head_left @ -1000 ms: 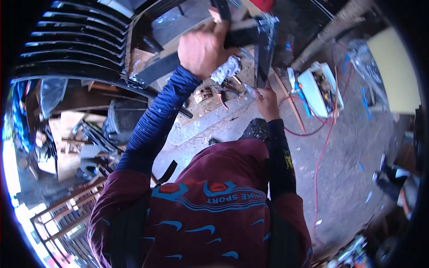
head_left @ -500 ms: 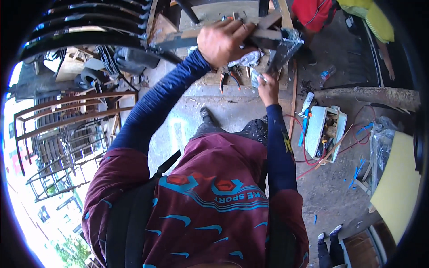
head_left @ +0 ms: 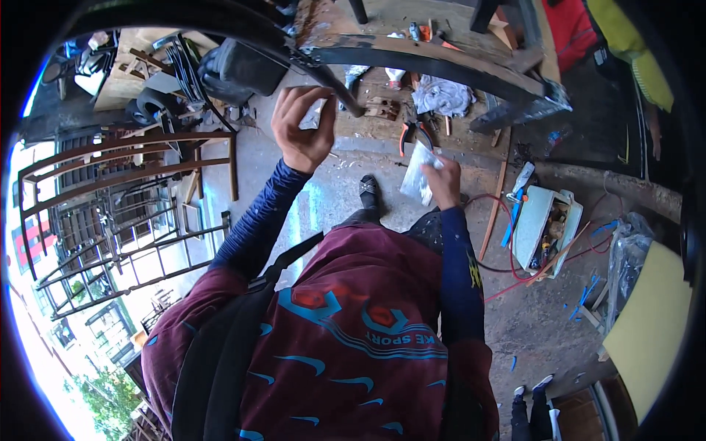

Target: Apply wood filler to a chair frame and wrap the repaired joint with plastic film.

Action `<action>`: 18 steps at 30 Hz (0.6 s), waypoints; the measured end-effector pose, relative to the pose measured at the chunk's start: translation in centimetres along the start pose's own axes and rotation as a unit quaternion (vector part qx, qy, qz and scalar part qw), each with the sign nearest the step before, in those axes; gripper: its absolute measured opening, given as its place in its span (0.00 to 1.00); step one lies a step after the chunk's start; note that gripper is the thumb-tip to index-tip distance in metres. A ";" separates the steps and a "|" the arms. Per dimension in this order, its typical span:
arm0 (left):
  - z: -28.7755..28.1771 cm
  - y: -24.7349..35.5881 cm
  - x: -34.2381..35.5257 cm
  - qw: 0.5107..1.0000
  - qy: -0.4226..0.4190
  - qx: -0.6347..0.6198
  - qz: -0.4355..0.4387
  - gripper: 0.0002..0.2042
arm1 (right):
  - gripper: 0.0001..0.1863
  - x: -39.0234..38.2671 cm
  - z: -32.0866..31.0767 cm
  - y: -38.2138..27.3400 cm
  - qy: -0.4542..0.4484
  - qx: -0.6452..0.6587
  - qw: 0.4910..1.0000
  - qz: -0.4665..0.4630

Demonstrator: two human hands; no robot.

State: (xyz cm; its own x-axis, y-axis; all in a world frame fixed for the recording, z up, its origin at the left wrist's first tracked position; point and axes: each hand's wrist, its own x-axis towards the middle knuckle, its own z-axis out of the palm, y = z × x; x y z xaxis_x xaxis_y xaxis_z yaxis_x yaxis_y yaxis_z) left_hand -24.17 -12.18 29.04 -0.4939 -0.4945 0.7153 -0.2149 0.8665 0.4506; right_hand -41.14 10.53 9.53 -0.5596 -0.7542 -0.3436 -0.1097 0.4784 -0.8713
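My left hand [head_left: 303,131] is raised with curled fingers, the thumb apart from them. It holds nothing and is beside the dark leg [head_left: 334,92] of a chair-like frame. In my right hand [head_left: 443,181] is a pale, crinkled sheet or packet [head_left: 421,175], pinched at its edge; its exact kind cannot be made out. The black-painted wooden frame [head_left: 434,60], with bare wood showing in places, lies across the low wooden worktop [head_left: 471,140]. Pliers [head_left: 416,134] with black and orange handles and a crumpled whitish cloth [head_left: 443,98] rest between the frame and me.
A white open container [head_left: 535,228] of tools and scraps stands on the floor at right, with a red hose [head_left: 507,278] around it. Wooden and metal frames [head_left: 132,169] stand at left. A person in a yellow sleeve [head_left: 647,55] is at the far right.
My left hand has come off the frame and moved left and nearer to me. My right hand has drawn back from the frame's leg with the pale sheet. The frame appears farther right in view.
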 end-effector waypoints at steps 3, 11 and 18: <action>-1.3 -5.4 -4.5 0.978 0.033 -0.043 -0.204 0.08 | 0.12 6.7 4.3 -5.7 0.125 -0.199 0.936 -0.262; -10.0 -10.7 -20.7 0.904 -0.208 0.051 -0.369 0.12 | 0.15 22.4 12.6 -7.2 0.007 -0.465 0.870 -0.164; -21.0 -6.5 -39.1 0.689 -0.440 0.110 -0.565 0.15 | 0.22 27.1 14.9 -8.1 -0.125 -0.376 0.899 -0.184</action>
State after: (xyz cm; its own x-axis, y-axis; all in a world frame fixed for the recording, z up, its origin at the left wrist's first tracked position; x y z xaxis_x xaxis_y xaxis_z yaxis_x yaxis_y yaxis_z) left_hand 14.27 0.12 9.37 -0.2066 -0.7122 -0.6709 -0.9559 0.0007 0.2937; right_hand -43.21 -20.50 2.04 -0.1790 -0.9566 -0.2300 -0.8276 0.2728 -0.4905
